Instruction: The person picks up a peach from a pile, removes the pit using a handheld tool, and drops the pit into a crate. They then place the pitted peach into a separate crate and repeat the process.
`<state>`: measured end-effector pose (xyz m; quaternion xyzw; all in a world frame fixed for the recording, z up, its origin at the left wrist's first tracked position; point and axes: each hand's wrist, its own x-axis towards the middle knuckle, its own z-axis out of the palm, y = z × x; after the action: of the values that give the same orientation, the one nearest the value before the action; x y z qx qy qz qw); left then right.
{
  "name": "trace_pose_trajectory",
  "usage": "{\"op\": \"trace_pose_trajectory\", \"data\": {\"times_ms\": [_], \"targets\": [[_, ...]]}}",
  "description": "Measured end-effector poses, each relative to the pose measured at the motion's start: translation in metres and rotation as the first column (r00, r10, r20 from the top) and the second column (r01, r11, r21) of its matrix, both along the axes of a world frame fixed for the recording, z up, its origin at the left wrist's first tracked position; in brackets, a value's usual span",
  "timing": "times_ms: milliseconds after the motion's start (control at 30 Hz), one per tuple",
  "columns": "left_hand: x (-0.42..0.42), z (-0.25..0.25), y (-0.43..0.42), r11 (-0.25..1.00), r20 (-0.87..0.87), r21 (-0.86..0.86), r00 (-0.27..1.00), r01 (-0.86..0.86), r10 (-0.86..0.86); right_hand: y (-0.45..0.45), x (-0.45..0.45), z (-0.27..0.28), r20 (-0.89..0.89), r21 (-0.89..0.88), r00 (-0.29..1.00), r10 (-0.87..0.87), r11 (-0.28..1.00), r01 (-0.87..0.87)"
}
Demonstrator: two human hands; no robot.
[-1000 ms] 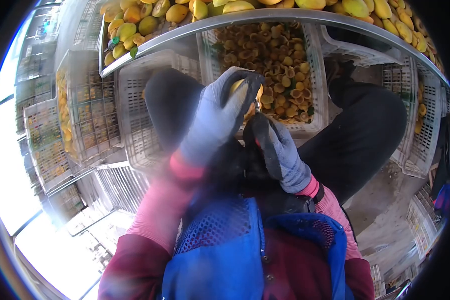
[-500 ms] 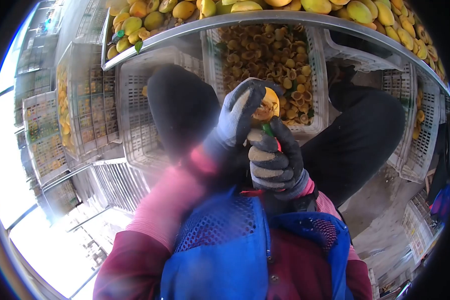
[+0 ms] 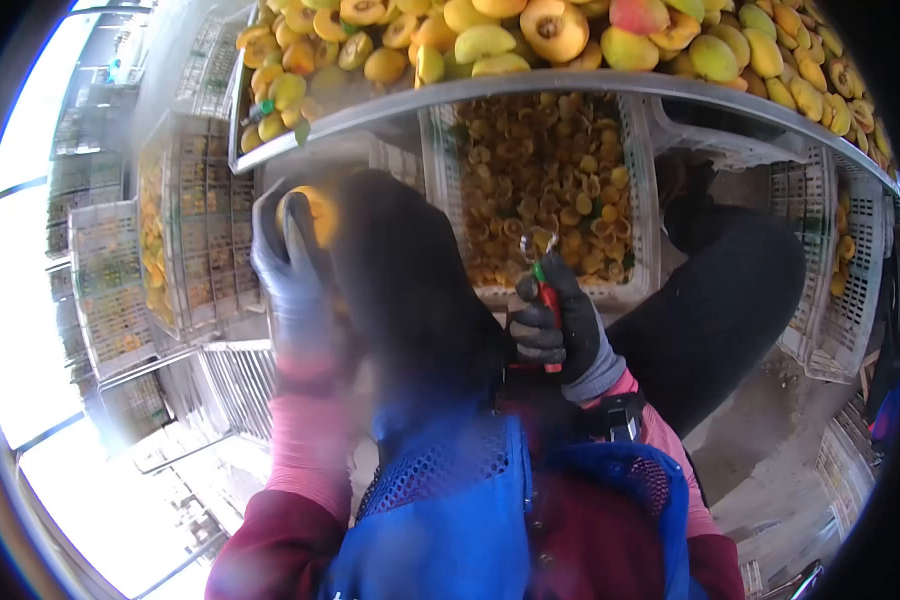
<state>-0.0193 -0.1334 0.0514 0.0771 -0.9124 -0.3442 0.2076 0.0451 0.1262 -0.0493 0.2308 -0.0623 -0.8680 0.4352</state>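
My hands are apart. My left hand [image 3: 288, 240] is closed on a yellow fruit [image 3: 322, 215], blurred, out beside my left knee [image 3: 385, 215]. My right hand [image 3: 575, 325] is wrapped around the red-and-green grip of a tool [image 3: 548, 292], which points away from me. Just beyond that hand sits a crate [image 3: 641, 180] of cut pieces [image 3: 540, 165]; farther out, past both hands, the bench [image 3: 570, 79] carries heaped fruit [image 3: 712, 57].

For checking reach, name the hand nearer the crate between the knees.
Right. The right hand is by the near edge of the crate; the left hand is off to its left, outside the left knee.
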Motion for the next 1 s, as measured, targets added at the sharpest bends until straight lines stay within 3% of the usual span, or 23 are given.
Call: {"op": "trace_pose_trajectory", "data": {"times_ms": [33,67,133,233,267,333,433,533,633,733,833,933,1000], "targets": [[-0.007,0.001,-0.031,0.958,0.109,-0.276,0.988,-0.073,0.106,0.002,-0.002,-0.003,-0.004,0.031,1.000,0.006,0.999,-0.005],[-0.013,-0.015,-0.068,0.754,0.131,-0.649,0.961,-0.102,0.243,0.002,-0.003,-0.004,-0.003,0.062,1.000,0.013,0.998,-0.012],[-0.033,-0.005,-0.057,0.796,0.158,-0.601,0.964,-0.079,0.216,0.001,-0.007,-0.004,0.008,0.226,0.998,0.063,0.972,-0.063],[-0.077,0.014,0.004,0.906,0.219,-0.415,0.956,-0.089,0.194,-0.004,-0.008,-0.008,0.046,0.304,0.997,0.056,0.950,-0.068],[-0.099,0.007,0.012,0.889,0.140,-0.457,0.989,0.017,0.053,-0.005,-0.010,-0.007,0.040,0.336,0.997,0.062,0.939,-0.072],[-0.146,-0.007,0.020,0.772,0.292,-0.588,0.953,0.242,-0.076,-0.003,-0.014,-0.002,0.030,0.404,0.997,0.068,0.912,-0.074],[-0.198,-0.023,0.023,0.612,0.584,-0.657,0.810,0.440,0.045,-0.001,-0.015,-0.007,0.022,0.525,1.000,0.002,0.851,-0.013],[-0.202,-0.030,0.018,0.504,0.591,-0.715,0.804,0.484,0.067,-0.001,-0.019,-0.008,-0.033,0.595,0.999,-0.020,0.803,0.036],[-0.203,-0.028,0.014,0.574,0.637,-0.676,0.758,0.462,0.140,-0.003,-0.029,0.005,-0.013,0.655,1.000,0.027,0.755,-0.012],[-0.196,-0.035,0.008,0.604,0.521,-0.715,0.845,0.353,0.122,0.000,-0.027,0.005,-0.034,0.673,0.998,0.044,0.740,-0.010],[-0.195,-0.029,0.012,0.679,0.601,-0.670,0.756,0.299,0.261,0.005,-0.025,0.009,-0.042,0.685,0.998,0.037,0.729,0.002],[-0.201,-0.043,-0.006,0.576,0.555,-0.732,0.809,0.364,0.194,0.003,-0.012,-0.009,-0.224,0.693,0.975,0.016,0.705,0.147],[-0.210,-0.042,-0.012,0.589,0.644,-0.666,0.751,0.458,0.144,-0.006,-0.006,-0.025,-0.238,0.773,0.971,0.032,0.612,0.170]]}}
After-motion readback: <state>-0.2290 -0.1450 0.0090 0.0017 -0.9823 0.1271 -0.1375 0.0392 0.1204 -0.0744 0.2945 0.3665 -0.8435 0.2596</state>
